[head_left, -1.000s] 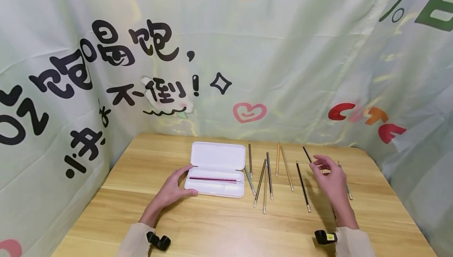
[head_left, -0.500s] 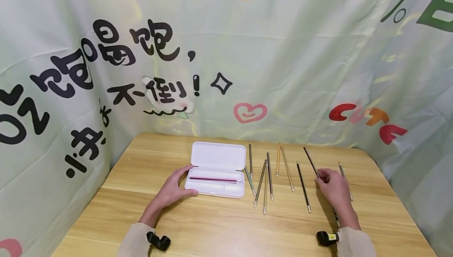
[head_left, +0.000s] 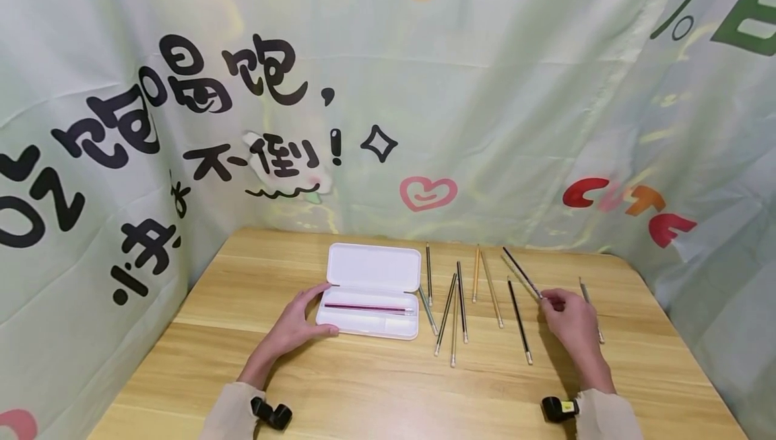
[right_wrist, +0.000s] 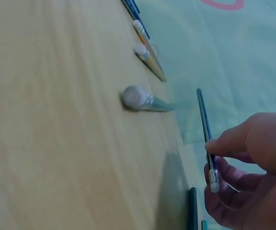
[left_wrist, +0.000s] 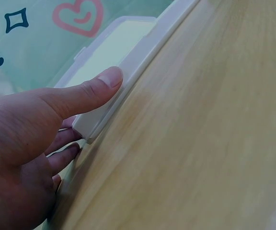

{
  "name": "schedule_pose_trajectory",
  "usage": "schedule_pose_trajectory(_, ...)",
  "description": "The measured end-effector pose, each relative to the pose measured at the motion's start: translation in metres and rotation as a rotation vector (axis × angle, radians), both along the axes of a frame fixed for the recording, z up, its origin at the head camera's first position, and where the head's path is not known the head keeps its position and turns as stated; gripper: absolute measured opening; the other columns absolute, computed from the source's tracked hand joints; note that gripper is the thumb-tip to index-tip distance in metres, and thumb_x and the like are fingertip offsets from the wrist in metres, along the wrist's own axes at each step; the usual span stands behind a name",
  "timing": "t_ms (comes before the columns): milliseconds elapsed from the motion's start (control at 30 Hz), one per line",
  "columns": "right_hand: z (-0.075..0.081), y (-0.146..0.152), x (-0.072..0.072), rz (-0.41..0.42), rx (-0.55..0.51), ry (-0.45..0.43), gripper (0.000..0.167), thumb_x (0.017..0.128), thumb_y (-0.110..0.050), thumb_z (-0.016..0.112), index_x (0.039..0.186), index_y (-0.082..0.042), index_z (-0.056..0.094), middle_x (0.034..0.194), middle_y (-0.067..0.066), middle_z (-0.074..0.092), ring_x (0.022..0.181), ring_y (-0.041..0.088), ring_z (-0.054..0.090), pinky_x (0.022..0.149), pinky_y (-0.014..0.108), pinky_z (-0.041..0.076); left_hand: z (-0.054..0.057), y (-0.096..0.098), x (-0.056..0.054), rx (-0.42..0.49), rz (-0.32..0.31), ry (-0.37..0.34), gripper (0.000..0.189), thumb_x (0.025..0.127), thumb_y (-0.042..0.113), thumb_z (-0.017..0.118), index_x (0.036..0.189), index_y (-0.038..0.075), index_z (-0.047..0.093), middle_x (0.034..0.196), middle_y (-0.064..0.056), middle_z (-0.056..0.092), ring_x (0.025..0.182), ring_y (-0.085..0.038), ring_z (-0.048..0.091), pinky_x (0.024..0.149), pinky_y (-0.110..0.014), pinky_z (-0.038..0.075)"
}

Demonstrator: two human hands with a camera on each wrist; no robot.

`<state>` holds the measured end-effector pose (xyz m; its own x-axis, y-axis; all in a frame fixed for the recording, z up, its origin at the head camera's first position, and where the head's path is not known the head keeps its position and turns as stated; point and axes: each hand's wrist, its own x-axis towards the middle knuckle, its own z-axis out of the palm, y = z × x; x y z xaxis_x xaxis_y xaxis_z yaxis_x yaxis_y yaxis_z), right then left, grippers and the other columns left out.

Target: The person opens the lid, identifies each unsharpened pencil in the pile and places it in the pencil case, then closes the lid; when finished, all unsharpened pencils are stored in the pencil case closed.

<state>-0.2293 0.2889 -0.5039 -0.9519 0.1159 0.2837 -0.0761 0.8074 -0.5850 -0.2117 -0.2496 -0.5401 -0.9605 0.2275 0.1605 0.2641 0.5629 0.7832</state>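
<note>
An open white pencil case (head_left: 370, 324) lies on the wooden table with one dark red pencil (head_left: 366, 307) inside. My left hand (head_left: 297, 322) holds the case's left end, thumb at the front edge and fingers at the back corner; in the left wrist view the thumb presses the case's side wall (left_wrist: 143, 57). My right hand (head_left: 571, 322) pinches a dark pencil (head_left: 520, 271) near its eraser end between thumb and fingers. In the right wrist view this pencil (right_wrist: 203, 115) is raised above the table, its far end pointing away.
Several loose pencils lie between case and right hand, among them a black pencil (head_left: 519, 322), a yellow one (head_left: 475, 275) and a teal one (head_left: 428, 310) beside the case. A grey pencil (head_left: 591, 308) lies right of the right hand. A printed curtain (head_left: 515, 123) hangs behind the table.
My right hand has come down and pinched the dark pencil, whose far end has since swung left and risen off the table. The left hand and case have stayed put.
</note>
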Motion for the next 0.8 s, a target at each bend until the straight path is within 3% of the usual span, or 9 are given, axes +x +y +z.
schedule_pose_trajectory(267,0.008,-0.011,0.000,0.059,-0.045,0.095,0.015,0.097,0.001,0.065,0.109,0.004,0.073,0.094,0.017,0.070,0.084,0.029,0.064,0.060,0.025,0.047,-0.001,0.000,0.000,-0.001,0.000,0.000,0.093,0.077,0.041,0.091,0.154,0.015,0.047,0.158,-0.015,0.043,0.146,-0.047,0.033,0.116,-0.071,0.017)
schedule_pose_trajectory(467,0.014,-0.022,0.003,0.117,-0.099,0.100,0.016,0.097,0.006,0.062,0.110,0.003,0.071,0.095,0.015,0.068,0.083,0.023,0.058,0.055,0.024,0.048,-0.001,0.002,0.000,-0.005,0.000,0.001,0.093,0.076,0.042,0.091,0.154,0.015,0.047,0.158,-0.016,0.044,0.146,-0.047,0.033,0.115,-0.071,0.018)
schedule_pose_trajectory(800,0.025,-0.045,0.005,0.186,-0.100,0.152,0.017,0.096,0.005,0.066,0.109,-0.001,0.075,0.095,0.011,0.072,0.087,0.026,0.064,0.066,0.024,0.053,-0.001,0.001,0.000,-0.007,0.007,-0.006,0.093,0.077,0.042,0.091,0.154,0.016,0.046,0.158,-0.015,0.043,0.146,-0.049,0.031,0.112,-0.073,0.024)
